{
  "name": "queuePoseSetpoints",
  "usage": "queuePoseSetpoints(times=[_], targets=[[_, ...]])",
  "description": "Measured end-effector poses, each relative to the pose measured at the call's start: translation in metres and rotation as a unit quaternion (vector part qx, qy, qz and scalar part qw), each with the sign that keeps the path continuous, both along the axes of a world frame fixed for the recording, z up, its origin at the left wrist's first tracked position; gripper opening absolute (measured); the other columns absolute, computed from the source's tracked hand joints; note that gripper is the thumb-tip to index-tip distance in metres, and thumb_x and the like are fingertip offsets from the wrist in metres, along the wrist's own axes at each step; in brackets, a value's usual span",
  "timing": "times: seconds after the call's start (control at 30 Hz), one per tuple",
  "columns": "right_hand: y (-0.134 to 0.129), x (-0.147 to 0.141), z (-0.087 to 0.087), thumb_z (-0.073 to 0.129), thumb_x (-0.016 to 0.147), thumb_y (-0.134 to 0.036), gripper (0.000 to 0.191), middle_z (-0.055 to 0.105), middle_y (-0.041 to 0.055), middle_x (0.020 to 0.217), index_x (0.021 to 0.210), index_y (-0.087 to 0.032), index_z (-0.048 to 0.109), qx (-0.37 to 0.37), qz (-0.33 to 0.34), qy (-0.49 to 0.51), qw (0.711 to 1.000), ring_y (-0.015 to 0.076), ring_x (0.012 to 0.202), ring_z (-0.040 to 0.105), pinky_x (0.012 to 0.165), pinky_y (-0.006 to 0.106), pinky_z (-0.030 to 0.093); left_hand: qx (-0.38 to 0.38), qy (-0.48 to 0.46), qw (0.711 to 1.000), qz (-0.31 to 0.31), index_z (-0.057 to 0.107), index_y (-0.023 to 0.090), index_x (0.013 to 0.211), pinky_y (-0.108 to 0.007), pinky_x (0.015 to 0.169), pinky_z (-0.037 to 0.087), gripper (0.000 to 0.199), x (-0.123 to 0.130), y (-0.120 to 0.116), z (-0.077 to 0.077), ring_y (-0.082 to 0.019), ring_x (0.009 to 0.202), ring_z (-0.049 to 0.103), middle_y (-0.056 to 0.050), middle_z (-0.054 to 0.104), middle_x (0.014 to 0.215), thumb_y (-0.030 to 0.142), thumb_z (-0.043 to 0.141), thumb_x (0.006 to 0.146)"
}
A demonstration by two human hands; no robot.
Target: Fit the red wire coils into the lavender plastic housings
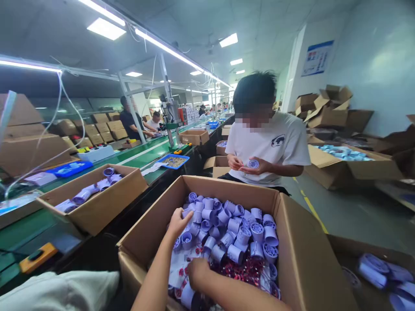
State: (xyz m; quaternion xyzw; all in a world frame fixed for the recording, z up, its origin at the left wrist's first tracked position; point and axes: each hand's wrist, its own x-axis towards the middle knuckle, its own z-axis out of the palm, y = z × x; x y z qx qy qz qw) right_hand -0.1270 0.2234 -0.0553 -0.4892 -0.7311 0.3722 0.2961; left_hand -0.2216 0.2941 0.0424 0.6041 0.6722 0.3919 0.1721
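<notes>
My left hand (179,222) reaches into the large cardboard box (308,255), among light purple plastic cylinders (207,214) heaped there. Its thumb and fingers are apart and touch the cylinders at the heap's left side; I see no firm hold on one. My right hand (198,273) is low in the box's near part, blurred, with its fingers bent down and hidden. Near it lie small shiny red parts (238,272) and a pale sheet (177,272). Whether the right hand holds anything does not show. Some cylinders have spoked ends; others show open ends.
A smaller box (106,203) with purple cylinders stands left, by the green conveyor (142,160). On the conveyor is a blue tray (175,161) of small parts. Across the box, a co-worker (266,138) holds a purple cylinder (253,164). More purple pieces (372,270) lie lower right.
</notes>
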Motion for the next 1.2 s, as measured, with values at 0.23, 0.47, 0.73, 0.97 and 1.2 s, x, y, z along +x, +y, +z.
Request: queuePoseSetpoints(times=[0.23,0.47,0.73,0.97,1.2], targets=[[0.015,0.071,0.08,0.061,0.064,-0.01,0.025,0.063,0.0053,0.055,0.042,-0.022,0.055,0.071,-0.011,-0.096,0.993,0.0206,0.06,0.058,0.06,0.034,0.042,0.006,-0.079,0.996,-0.041,0.045,0.023,0.061,-0.028,0.057,0.039,0.02,0.007,-0.008,0.021,-0.017,0.06,0.048,0.002,0.049,0.061,0.04,0.053,0.059],[-0.001,0.124,0.112,0.049,0.08,-0.027,0.023,0.06,0.0027,0.069,0.062,-0.018,0.059,0.068,-0.096,0.074,0.99,0.0162,0.067,0.056,0.066,0.028,0.044,-0.011,-0.056,0.989,-0.136,0.063,0.021,0.109,-0.033,0.075,0.046,0.043,0.065,-0.081,0.015,-0.02,0.073,0.057,-0.003,0.064,0.079,0.045,0.056,0.074],[-0.033,0.135,0.123,0.051,0.084,-0.046,0.033,0.06,0.0063,0.084,0.064,-0.021,0.06,0.118,-0.003,0.186,0.975,0.0206,0.084,0.054,0.071,0.032,0.044,0.02,-0.028,0.99,-0.133,0.073,0.022,0.077,-0.034,0.073,0.046,0.03,0.099,-0.114,0.005,-0.022,0.076,0.058,-0.008,0.06,0.082,0.036,0.048,0.083],[-0.019,0.126,0.111,0.04,0.08,-0.072,0.059,0.064,0.0062,0.083,0.082,-0.019,0.066,0.042,-0.019,0.273,0.961,0.021,0.081,0.057,0.075,0.034,0.045,0.118,-0.145,0.978,-0.089,0.073,0.021,0.101,-0.036,0.082,0.049,0.042,0.09,-0.114,0.006,-0.024,0.087,0.06,-0.009,0.064,0.09,0.051,0.048,0.084],[-0.02,0.119,0.108,0.055,0.074,-0.068,0.052,0.067,0.005,0.082,0.081,-0.018,0.07,-0.029,0.066,0.292,0.954,0.0218,0.082,0.059,0.078,0.035,0.047,0.14,-0.164,0.974,-0.07,0.074,0.026,0.103,-0.041,0.091,0.047,0.046,0.085,-0.12,-0.001,-0.026,0.099,0.057,-0.01,0.063,0.1,0.06,0.053,0.079]])
